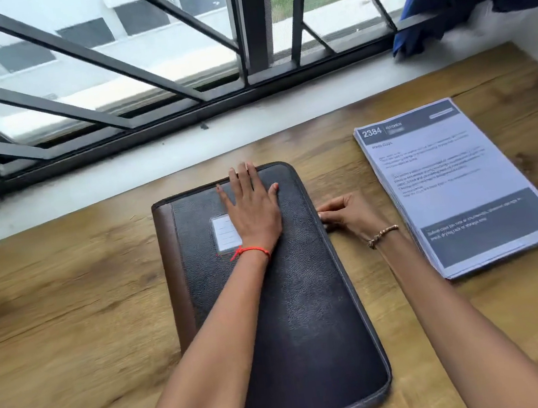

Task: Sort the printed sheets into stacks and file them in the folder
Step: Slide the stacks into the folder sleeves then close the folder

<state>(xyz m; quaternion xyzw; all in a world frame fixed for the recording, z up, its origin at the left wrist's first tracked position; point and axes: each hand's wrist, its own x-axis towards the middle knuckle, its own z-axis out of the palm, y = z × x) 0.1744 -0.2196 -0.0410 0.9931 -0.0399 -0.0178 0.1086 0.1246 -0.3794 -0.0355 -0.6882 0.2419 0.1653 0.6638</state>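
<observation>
Head view: our left hand [251,209] lies flat, fingers straight, on the closed black leather zip folder [292,304], long axis running near-to-far. Our right hand [345,215] sits w/ fingers curled at the folder's right edge; can't tell if it grips. The grey-blue stack of printed sheets [458,184] lies just right of it, so right hand's nearer.

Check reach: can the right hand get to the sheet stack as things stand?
Likely yes. The sheet stack lies just right of the right hand, only bare table between, nothing on top, though it pinches the folder edge.
</observation>
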